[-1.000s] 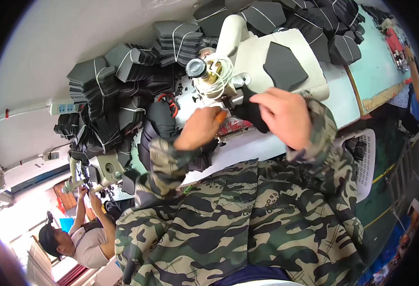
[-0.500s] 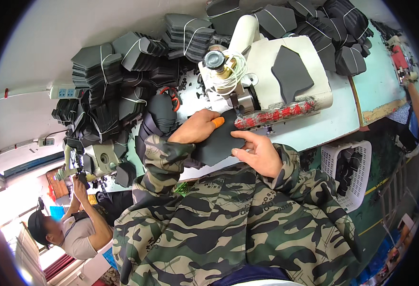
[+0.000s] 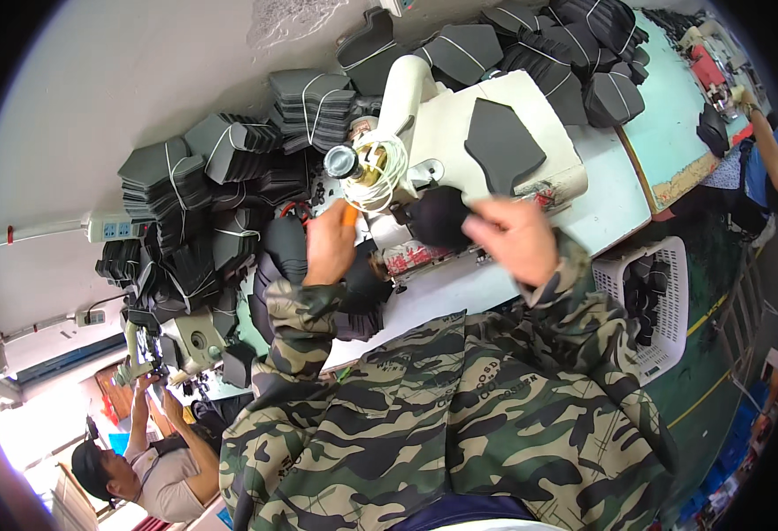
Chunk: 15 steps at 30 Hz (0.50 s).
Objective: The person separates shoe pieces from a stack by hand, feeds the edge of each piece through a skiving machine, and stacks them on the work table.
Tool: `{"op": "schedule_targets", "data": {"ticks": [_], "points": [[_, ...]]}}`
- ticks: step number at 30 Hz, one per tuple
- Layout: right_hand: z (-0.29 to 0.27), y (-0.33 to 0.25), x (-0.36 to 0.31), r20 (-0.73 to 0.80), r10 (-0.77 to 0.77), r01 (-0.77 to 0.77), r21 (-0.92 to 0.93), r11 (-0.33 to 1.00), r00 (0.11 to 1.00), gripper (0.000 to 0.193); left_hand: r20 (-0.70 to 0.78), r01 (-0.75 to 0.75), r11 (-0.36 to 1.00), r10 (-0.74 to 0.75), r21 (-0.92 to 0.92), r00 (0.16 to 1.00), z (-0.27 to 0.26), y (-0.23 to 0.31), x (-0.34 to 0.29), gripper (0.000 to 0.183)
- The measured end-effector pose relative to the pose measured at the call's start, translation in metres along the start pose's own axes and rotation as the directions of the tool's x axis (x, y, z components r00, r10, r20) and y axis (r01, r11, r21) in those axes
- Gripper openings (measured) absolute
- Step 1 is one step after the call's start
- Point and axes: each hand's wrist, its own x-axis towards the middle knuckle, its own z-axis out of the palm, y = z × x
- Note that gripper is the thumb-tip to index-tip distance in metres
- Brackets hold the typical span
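Observation:
At the right of the machine's front end, my right hand (image 3: pixel 520 241), smeared by motion, pinches the edge of a dark curved piece of sheet material (image 3: pixel 439 218). My left hand (image 3: pixel 327 250) is left of the machine head, above a pile of dark cut pieces (image 3: pixel 285 250). An orange finger cover (image 3: pixel 350 215) is on one of its fingers; the fingertips are hard to make out. The white machine (image 3: pixel 544 133) has a silver knob (image 3: pixel 342 162) and a coil of pale cord (image 3: pixel 387 181). A flat dark cut piece (image 3: pixel 502 149) lies on its top.
Bundles of dark pieces tied with white bands (image 3: pixel 311 104) line the wall side. A white plastic basket (image 3: pixel 670 305) holding dark pieces stands at the right. A person (image 3: pixel 163 469) works at another machine on the left; another person's arm (image 3: pixel 768 150) shows far right.
My hands have parted: the left went left and off the sheet, the right moved right and up with the dark piece. The view has shifted slightly.

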Motion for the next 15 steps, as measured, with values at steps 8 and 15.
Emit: {"op": "schedule_targets", "data": {"ticks": [8, 15], "points": [[-0.049, 0.035, 0.002, -0.215, -0.444, 0.159, -0.731, 0.664, 0.870, 0.039, 0.263, -0.216, 0.831, 0.087, 0.512, 0.961, 0.034, -0.061, -0.020, 0.042], [0.034, 0.017, -0.029, 0.387, -0.236, 0.092, 0.354, 0.931, 0.891, 0.020, 0.778, 0.171, 0.958, 0.076, -0.231, 0.624, -0.032, -0.010, -0.031, 0.019]]}}
